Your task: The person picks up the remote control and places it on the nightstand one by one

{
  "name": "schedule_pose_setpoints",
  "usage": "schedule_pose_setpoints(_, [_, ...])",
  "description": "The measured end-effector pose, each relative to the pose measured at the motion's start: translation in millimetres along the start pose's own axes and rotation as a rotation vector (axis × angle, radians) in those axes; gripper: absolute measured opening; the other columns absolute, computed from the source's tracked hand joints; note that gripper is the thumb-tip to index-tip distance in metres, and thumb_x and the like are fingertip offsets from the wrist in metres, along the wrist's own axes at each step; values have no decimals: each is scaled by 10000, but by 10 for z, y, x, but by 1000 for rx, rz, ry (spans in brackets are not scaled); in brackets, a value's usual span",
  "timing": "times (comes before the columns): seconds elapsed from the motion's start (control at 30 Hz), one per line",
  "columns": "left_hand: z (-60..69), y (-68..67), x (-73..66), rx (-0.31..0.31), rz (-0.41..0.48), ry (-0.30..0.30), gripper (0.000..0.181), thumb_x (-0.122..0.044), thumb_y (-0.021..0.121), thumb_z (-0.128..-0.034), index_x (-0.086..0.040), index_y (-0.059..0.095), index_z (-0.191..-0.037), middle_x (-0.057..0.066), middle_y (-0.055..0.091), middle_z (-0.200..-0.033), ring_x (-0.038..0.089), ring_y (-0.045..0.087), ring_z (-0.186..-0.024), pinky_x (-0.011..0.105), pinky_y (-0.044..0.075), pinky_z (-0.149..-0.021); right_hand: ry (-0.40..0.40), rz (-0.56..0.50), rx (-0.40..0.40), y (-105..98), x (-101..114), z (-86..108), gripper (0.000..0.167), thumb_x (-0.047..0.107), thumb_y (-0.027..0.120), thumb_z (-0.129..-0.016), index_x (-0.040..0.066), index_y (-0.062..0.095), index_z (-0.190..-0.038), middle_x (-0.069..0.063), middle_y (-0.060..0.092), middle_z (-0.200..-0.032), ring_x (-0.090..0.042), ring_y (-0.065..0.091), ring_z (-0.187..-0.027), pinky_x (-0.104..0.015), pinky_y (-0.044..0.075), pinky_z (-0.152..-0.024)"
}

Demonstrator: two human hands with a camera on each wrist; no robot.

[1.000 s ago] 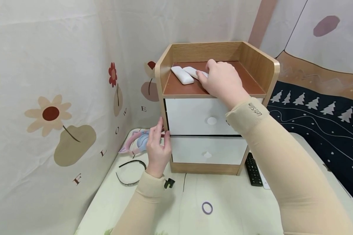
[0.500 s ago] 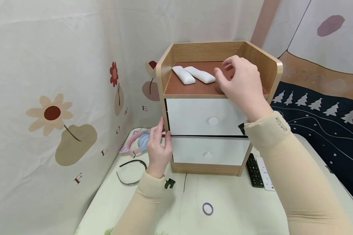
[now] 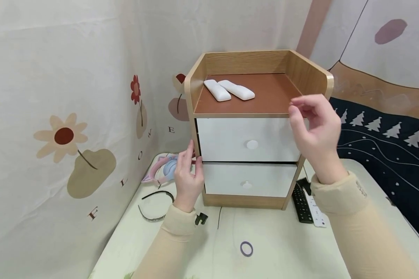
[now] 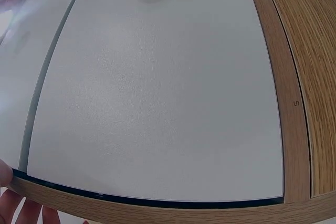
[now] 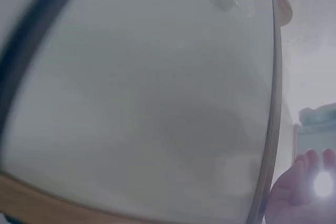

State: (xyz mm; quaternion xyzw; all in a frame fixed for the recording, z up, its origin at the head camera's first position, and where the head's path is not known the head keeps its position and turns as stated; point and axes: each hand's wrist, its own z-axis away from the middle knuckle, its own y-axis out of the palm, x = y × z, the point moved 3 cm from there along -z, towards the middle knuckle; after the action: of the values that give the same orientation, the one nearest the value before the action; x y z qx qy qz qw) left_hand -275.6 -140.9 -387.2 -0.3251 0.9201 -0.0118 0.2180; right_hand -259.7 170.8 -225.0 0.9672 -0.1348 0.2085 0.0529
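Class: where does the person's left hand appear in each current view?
Head: the left hand is left of centre, touching the left side of the cabinet.
Left wrist: its fingers show in the bottom-left corner.
Right wrist: not in it; the hand at lower right is the right hand.
Shared landmark: white drawer fronts.

The left hand is hiding part of the headphones, the head view's bottom edge is cutting off 2 sleeves, and cuff lettering is appearing unreadable.

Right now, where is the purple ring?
In the head view, the purple ring lies near the bottom, slightly right of centre, on the pale surface in front of the drawer cabinet.
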Motion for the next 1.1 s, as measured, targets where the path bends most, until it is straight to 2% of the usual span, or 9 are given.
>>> schedule_pose_setpoints(0.07, [6, 1, 6, 0, 2, -2, 536, -5, 653, -1059, 28, 540, -1582, 256, 653, -1142, 359, 715, -952, 485, 664, -776, -8, -85, -61, -95, 19, 147, 232, -43, 656, -941, -241, 669, -1061, 52, 763, -1028, -92, 701, -901, -186, 582, -839])
schedule_pose_setpoints(0.13, [7, 3, 11, 1, 4, 0, 537, -4, 654, -1059, 27, 539, -1583, 255, 654, -1143, 359, 716, -968, 481, 663, -780, -8, -101, -125, -200, 17, 306, 232, -64, 640, -937, -266, 644, -1051, 39, 765, -1013, -105, 707, -902, -185, 581, -841])
schedule_pose_setpoints(0.3, [1, 6, 14, 0, 16, -1, 541, 4, 656, -1057, 22, 539, -1585, 248, 654, -1140, 355, 717, -988, 478, 662, -784, 58, 11, -220, -496, -168, 684, 253, -24, 636, -978, -249, 643, -1094, 100, 756, -1016, -63, 713, -921, -151, 572, -838])
schedule_pose_setpoints(0.47, [6, 4, 12, -2, 19, -2, 541, 9, 657, -1052, 27, 542, -1581, 247, 655, -1135, 356, 713, -986, 478, 659, -783, 141, 79, -256, -788, -466, 1039, 236, -71, 623, -978, -235, 648, -1147, 111, 753, -1000, -29, 692, -888, -124, 545, -782])
schedule_pose_setpoints(0.57, [5, 6, 16, 1, 14, 0, 537, 6, 654, -1055, 32, 541, -1580, 249, 655, -1137, 355, 711, -977, 474, 659, -779, 195, 124, -258, -922, -633, 1246, 250, -107, 620, -968, -246, 635, -1175, 127, 735, -989, -12, 675, -877, -113, 538, -789])
schedule_pose_setpoints(0.63, [1, 5, 21, 1, 15, -1, 533, -2, 652, -1061, 31, 539, -1581, 252, 654, -1140, 357, 713, -983, 472, 661, -785, 250, 189, -246, -989, -735, 1379, 271, -102, 629, -972, -236, 634, -1208, 160, 714, -990, 8, 662, -878, -95, 532, -804])
schedule_pose_setpoints(0.83, [-3, 4, 38, 3, 15, -2, 526, -12, 644, -1070, 31, 535, -1583, 252, 655, -1143, 362, 714, -997, 480, 666, -788, 473, 416, -160, -1142, -967, 1719, 346, -10, 658, -1031, -98, 647, -1366, 284, 640, -1022, 63, 616, -903, -34, 491, -816])
schedule_pose_setpoints(0.97, [3, 3, 32, 7, 14, -9, 529, -10, 644, -1067, 29, 536, -1584, 253, 655, -1137, 360, 709, -992, 487, 665, -786, 572, 474, -132, -1211, -1080, 1895, 387, 29, 667, -1040, -47, 634, -1418, 308, 617, -1015, 96, 599, -901, -12, 466, -792])
schedule_pose_setpoints(1.1, [6, 2, 22, 5, 11, -9, 529, -5, 647, -1061, 30, 542, -1579, 252, 656, -1130, 356, 709, -987, 478, 661, -779, 634, 509, -107, -1265, -1158, 2047, 415, 75, 672, -1053, -23, 610, -1452, 323, 594, -1028, 115, 575, -905, 9, 446, -792])
